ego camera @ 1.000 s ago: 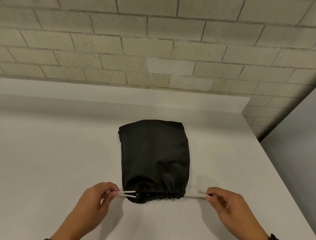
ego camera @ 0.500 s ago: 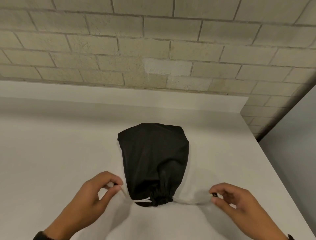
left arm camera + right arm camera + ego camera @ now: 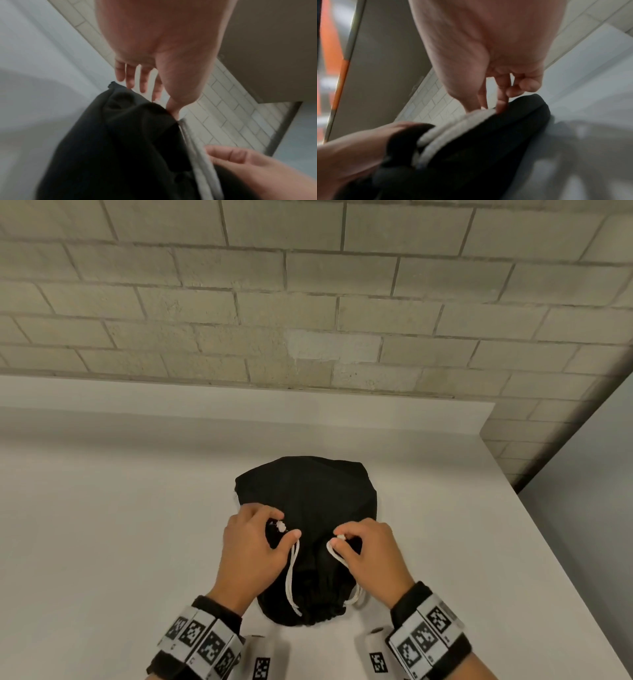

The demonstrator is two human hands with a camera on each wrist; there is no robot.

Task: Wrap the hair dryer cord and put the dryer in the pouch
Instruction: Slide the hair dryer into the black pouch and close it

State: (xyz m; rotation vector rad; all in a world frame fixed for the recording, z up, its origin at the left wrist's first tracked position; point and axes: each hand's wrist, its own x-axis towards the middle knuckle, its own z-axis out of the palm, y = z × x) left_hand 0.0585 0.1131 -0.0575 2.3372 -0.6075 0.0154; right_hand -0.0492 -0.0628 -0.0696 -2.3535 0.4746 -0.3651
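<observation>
While both hands pinch the white drawstring ends, left hand (image 3: 251, 546) and right hand (image 3: 368, 556), the pouch (image 3: 308, 501) mouth lies behind the fingers, toward the wrists.

Setting looking like a plain utility/lab-type room, exact kind unclear. Painted block wall (image 3: 308, 302) running directly behind white table (image 3: 102, 525), w/ grey partition panel (image 3: 589, 474) standing just rt of table. Orange-edged panel (image 3: 339, 75) showing beside wall in rt wrist view.
</observation>
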